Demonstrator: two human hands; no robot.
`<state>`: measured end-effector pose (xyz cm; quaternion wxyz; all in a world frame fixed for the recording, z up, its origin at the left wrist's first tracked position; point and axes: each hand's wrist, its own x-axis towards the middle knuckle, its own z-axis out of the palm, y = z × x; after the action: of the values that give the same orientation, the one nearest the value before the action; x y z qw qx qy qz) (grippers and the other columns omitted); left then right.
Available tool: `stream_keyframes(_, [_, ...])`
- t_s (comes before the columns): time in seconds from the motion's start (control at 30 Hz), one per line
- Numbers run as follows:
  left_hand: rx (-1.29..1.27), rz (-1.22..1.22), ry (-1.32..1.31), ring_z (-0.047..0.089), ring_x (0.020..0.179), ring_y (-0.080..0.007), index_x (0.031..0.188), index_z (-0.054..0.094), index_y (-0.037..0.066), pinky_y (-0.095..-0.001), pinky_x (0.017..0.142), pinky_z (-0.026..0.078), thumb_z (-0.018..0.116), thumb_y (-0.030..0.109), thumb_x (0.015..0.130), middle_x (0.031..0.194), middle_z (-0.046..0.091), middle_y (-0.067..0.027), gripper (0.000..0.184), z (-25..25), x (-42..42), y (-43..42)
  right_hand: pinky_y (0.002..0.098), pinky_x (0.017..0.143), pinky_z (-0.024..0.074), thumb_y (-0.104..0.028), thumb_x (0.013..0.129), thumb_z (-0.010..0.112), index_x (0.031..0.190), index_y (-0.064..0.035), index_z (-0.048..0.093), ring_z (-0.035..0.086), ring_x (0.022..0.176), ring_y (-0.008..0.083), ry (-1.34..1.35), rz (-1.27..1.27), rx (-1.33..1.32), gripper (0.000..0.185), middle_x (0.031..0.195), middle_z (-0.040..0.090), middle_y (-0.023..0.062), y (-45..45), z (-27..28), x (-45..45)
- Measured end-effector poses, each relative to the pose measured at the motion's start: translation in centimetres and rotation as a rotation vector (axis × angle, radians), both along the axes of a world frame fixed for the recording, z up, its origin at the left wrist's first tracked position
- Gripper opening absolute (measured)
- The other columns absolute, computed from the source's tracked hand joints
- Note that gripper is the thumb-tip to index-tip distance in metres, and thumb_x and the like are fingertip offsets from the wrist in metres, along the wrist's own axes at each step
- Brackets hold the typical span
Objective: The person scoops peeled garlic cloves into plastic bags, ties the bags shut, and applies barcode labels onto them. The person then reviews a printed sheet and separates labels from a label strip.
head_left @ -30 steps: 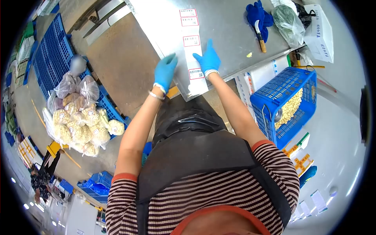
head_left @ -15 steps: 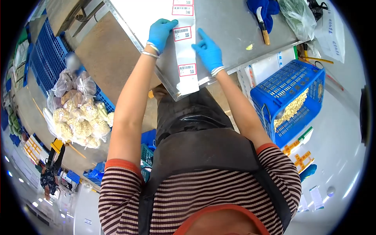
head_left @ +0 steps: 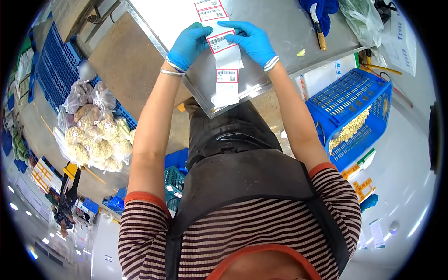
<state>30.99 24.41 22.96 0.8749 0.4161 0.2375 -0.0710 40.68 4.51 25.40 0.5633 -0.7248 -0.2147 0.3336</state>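
A white strip of red-bordered barcode labels (head_left: 227, 61) runs down over the metal table toward its near corner. My left hand (head_left: 189, 45), in a blue glove, pinches the left edge of the strip beside one label. From the right, my right hand (head_left: 254, 42), also gloved in blue, has its fingers closed over the same label, with the index finger lying across the strip above it. The strip bends under the hands, and its lower end hangs close to the table edge. Some fingertips are hidden behind the paper.
The metal table (head_left: 275, 70) holds a wood-handled knife (head_left: 322, 39), blue cloth (head_left: 329, 14) and a plastic bag (head_left: 359, 23). To the right stands a blue crate (head_left: 347, 93) with pale pieces inside. Filled bags (head_left: 98, 135) are piled at left. A person (head_left: 65, 205) is farther off.
My right hand has moved up and left from beside the strip onto the label. The strip has bent and shifted slightly under my hands.
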Motion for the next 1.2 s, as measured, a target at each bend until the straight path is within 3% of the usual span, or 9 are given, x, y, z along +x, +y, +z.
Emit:
stream_keyframes(0.47, [0.161,0.029,0.043,0.057,0.088,-0.0163,0.092,0.063,0.001,-0.0298,0.085,0.050,0.058,0.011,0.094,0.090,0.060,-0.0063,0.012,-1.4,1.2,-0.2,0.0275,0.084,0.0538,-0.007,0.083,0.074,0.101,-0.0144,0.079,0.064,0.096,0.0140,-0.295,-0.040,0.059,0.020,0.105,0.068,0.0036,0.2,-0.2,0.1])
stream_keyframes(0.57, [0.143,0.137,0.128,0.061,0.084,-0.0173,0.096,0.063,-0.002,-0.0280,0.077,0.054,0.058,0.013,0.095,0.090,0.062,-0.0094,0.016,-1.6,1.7,-0.5,0.0292,0.090,0.0519,-0.007,0.082,0.073,0.099,-0.0138,0.079,0.063,0.100,0.0160,-0.700,-0.065,0.056,0.019,0.107,0.067,0.0046,0.6,0.4,0.0])
stream_keyframes(0.67, [0.272,0.101,0.114,0.063,0.084,-0.0208,0.102,0.063,0.000,-0.0303,0.076,0.054,0.060,0.015,0.093,0.091,0.063,-0.0115,0.018,-3.0,2.5,0.4,0.0304,0.100,0.0465,-0.003,0.088,0.068,0.099,-0.0073,0.076,0.061,0.107,0.0199,-0.279,-0.099,0.340,0.014,0.115,0.065,0.0070,-0.6,2.9,-0.8])
stream_keyframes(0.77, [0.392,0.167,0.023,0.061,0.078,-0.0165,0.094,0.066,0.001,-0.0282,0.077,0.051,0.062,0.017,0.093,0.083,0.063,-0.0055,0.017,-4.5,3.5,1.5,0.0273,0.094,0.0491,-0.003,0.088,0.066,0.102,-0.0049,0.075,0.062,0.101,0.0157,-0.002,-0.231,0.492,0.016,0.107,0.068,0.0047,-2.9,3.7,-0.7])
stream_keyframes(0.9, [0.810,0.027,0.431,0.064,0.104,-0.0272,0.115,0.066,0.010,-0.0407,0.094,0.047,0.079,0.042,0.082,0.110,0.069,-0.0078,0.048,-0.5,4.0,2.4,0.0262,0.095,0.0481,-0.007,0.094,0.063,0.115,-0.0001,0.069,0.063,0.103,0.0139,0.286,-0.422,0.402,0.022,0.114,0.069,0.0087,-4.9,1.5,-0.6])
stream_keyframes(0.97, [1.638,0.309,0.283,0.065,0.095,-0.0256,0.112,0.063,-0.001,-0.0342,0.081,0.053,0.070,0.025,0.090,0.109,0.067,-0.0151,0.035,0.3,1.7,1.8,0.0266,0.095,0.0484,-0.009,0.095,0.063,0.118,0.0004,0.067,0.063,0.104,0.0141,0.377,-0.468,0.407,0.025,0.116,0.069,0.0099,-6.1,-0.8,-0.3])
stream_keyframes(1.03, [2.146,0.448,0.096,0.064,0.099,-0.0329,0.121,0.060,0.000,-0.0397,0.084,0.053,0.072,0.026,0.086,0.114,0.064,-0.0169,0.045,2.6,-0.4,1.0,0.0268,0.095,0.0488,-0.011,0.095,0.063,0.119,0.0004,0.066,0.064,0.104,0.0141,0.407,-0.491,0.400,0.026,0.115,0.070,0.0101,-6.8,-2.2,0.5])
stream_keyframes(1.17, [1.758,-0.317,-0.188,0.055,0.117,-0.0363,0.131,0.056,0.007,-0.0474,0.096,0.047,0.074,0.030,0.081,0.126,0.057,-0.0162,0.058,3.0,-3.5,-6.2,0.0259,0.093,0.0490,-0.012,0.094,0.065,0.114,-0.0008,0.070,0.064,0.101,0.0127,0.314,-0.450,0.276,0.024,0.111,0.071,0.0083,-6.7,-2.4,0.6])
stream_keyframes(1.2, [1.885,-0.422,-0.299,0.051,0.125,-0.0289,0.129,0.054,0.009,-0.0442,0.102,0.040,0.068,0.041,0.085,0.130,0.055,-0.0118,0.056,2.9,-4.4,-8.3,0.0255,0.093,0.0489,-0.013,0.093,0.066,0.113,-0.0011,0.071,0.064,0.100,0.0122,0.281,-0.427,0.225,0.023,0.111,0.072,0.0077,-6.4,-2.2,0.6])
